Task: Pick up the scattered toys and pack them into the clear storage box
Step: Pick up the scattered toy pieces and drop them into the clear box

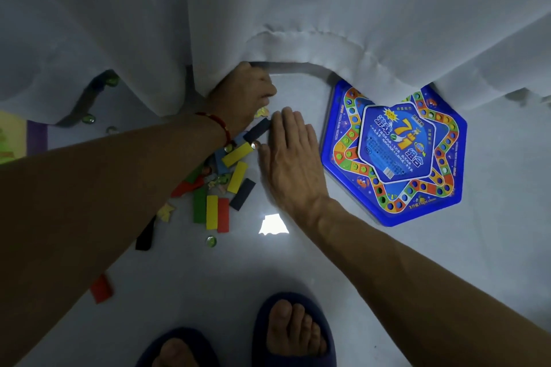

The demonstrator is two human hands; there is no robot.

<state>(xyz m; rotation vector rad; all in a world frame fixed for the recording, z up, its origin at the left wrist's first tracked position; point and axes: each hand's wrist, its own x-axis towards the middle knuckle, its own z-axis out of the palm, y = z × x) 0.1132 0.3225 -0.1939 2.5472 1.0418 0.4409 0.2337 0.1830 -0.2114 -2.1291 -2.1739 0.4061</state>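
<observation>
Head view: coloured blocks (222,188) lie scattered on the floor (298,271) between both arms — right hand (290,158) flat, fingers straight, beside them; left hand (244,92) curled at the curtain (268,9) hem, its hold unclear.

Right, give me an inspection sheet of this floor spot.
Surface: pale glossy floor, light glare on it.
Job's things: coloured blocks in a scattered pile; glass marbles; blue game board partly under the curtain. Storage box: nothing seen.
Clutter: red block apart from the pile.
Hands: left hand curled over small pieces; right hand flat, fingers straight beside the blocks.
Cables: nothing seen.
Surroundings: slippers.
</observation>
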